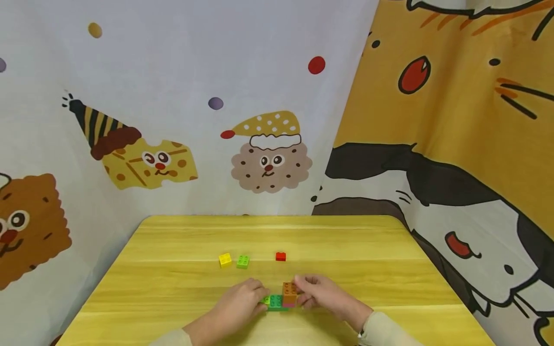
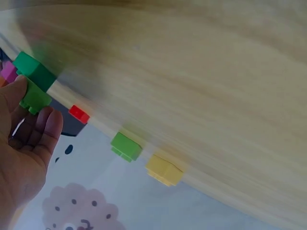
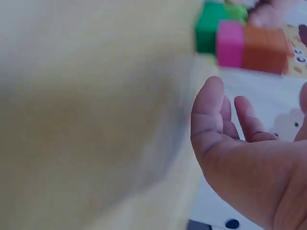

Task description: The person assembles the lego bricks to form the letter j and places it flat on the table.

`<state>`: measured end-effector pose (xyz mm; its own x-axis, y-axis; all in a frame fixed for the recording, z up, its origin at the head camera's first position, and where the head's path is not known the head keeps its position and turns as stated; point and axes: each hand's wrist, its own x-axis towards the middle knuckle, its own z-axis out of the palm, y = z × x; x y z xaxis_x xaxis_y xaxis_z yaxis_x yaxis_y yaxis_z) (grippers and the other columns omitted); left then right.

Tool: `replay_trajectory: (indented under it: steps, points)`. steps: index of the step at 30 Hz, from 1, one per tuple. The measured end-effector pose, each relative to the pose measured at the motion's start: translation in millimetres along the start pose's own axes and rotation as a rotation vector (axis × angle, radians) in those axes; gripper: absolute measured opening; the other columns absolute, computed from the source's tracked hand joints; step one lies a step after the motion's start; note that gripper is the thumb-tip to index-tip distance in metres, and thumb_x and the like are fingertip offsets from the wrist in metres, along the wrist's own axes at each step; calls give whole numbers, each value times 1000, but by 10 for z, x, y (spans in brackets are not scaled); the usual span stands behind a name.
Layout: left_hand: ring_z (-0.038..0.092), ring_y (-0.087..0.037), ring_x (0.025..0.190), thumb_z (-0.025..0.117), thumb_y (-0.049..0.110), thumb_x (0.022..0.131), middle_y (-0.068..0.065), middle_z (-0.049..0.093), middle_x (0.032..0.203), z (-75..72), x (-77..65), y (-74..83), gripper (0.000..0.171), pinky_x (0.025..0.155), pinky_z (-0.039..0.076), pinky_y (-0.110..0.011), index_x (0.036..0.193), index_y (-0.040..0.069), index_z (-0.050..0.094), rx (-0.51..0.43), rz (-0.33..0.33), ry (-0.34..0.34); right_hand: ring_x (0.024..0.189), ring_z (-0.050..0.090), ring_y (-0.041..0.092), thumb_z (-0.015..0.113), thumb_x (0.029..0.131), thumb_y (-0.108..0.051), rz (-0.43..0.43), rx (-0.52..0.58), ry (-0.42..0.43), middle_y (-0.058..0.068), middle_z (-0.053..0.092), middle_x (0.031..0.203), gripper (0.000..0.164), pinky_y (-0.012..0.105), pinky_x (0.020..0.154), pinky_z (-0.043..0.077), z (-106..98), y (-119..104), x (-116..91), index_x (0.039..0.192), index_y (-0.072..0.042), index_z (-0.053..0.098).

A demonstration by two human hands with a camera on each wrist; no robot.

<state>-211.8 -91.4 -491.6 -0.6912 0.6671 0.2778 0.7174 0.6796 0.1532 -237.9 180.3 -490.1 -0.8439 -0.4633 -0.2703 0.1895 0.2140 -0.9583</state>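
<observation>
Toy building bricks are joined near the front of the table. The dark green brick carries a magenta brick at its right end, and an orange brick tops that. On the other end sits a light green brick. My left hand pinches this light green brick between thumb and fingers. Just right of the orange brick is my right hand, its thumb overlapping the brick's edge in the head view. The right wrist view shows its fingers loosely bent, apart from the bricks and holding nothing.
Farther back on the wooden table lie a yellow brick, another light green brick and a small red brick. A printed cartoon curtain hangs behind the table's far edge.
</observation>
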Motion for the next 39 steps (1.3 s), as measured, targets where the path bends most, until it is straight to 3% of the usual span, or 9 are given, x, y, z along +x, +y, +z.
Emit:
replay_trajectory:
  steps: [4, 8, 13, 18, 22, 26, 29, 34, 39]
  points:
    - [63, -12, 100, 79, 26, 84, 1, 68, 109, -10, -11, -5, 36, 85, 55, -26, 117, 12, 72, 6, -6, 2, 97, 63, 31, 53, 101, -46, -63, -105, 22, 20, 62, 121, 60, 46, 82, 55, -150, -159, 183, 134, 5, 54]
    - [63, -10, 97, 80, 26, 85, 3, 68, 107, -1, -22, -10, 35, 83, 55, -24, 116, 13, 73, 18, 3, 5, 100, 63, 32, 55, 103, -34, -117, -264, -104, 18, 62, 124, 43, 48, 85, 54, -154, -306, 491, 136, -6, 57]
    - [63, -8, 97, 81, 26, 84, 4, 67, 106, 37, -28, -27, 35, 82, 54, -21, 115, 14, 73, 39, 42, 46, 109, 63, 24, 50, 105, -33, -203, -652, -268, 7, 60, 134, 39, 44, 94, 51, 79, -571, 855, 142, -22, 55]
    - [62, -5, 93, 82, 28, 83, 5, 67, 105, 91, -33, -43, 35, 79, 53, -16, 113, 14, 74, 74, 79, 91, 123, 53, 12, 48, 106, -27, -274, -973, -280, -7, 53, 143, 38, 42, 105, 43, 311, -682, 1112, 143, -31, 53]
    - [61, -5, 92, 83, 29, 82, 6, 67, 104, 104, -34, -46, 35, 78, 52, -15, 113, 14, 74, 92, 86, 102, 101, 57, 7, 46, 106, -16, -257, -1091, -292, -7, 64, 122, 43, 34, 97, 48, 405, -645, 1231, 145, -35, 52]
    - [61, -4, 92, 82, 28, 82, 6, 66, 104, 86, -28, -42, 35, 78, 53, -16, 113, 14, 74, 93, 77, 93, 93, 57, 9, 54, 103, -18, -283, -1168, -232, -3, 64, 107, 38, 30, 89, 50, 392, -624, 1215, 139, -30, 59]
    - [61, -5, 94, 81, 29, 84, 6, 66, 105, 65, -17, -29, 33, 80, 53, -18, 114, 15, 74, 82, 59, 64, 99, 57, 10, 65, 98, -25, -323, -1182, -161, -3, 62, 112, 29, 30, 86, 52, 290, -606, 1128, 126, -22, 68]
    - [62, -7, 97, 78, 29, 87, 6, 67, 107, 47, -12, -6, 32, 82, 54, -22, 115, 16, 74, 47, 22, 27, 90, 57, 9, 76, 90, -26, -372, -1146, -82, -4, 61, 107, 23, 27, 80, 52, -9, -436, 923, 111, -16, 73]
    - [63, -8, 96, 79, 28, 85, 4, 68, 106, 58, -15, 1, 33, 82, 55, -24, 115, 14, 73, 27, 6, 43, 87, 57, 10, 82, 83, -26, -378, -1090, 40, -7, 59, 103, 23, 30, 76, 52, -394, -161, 631, 101, -18, 71]
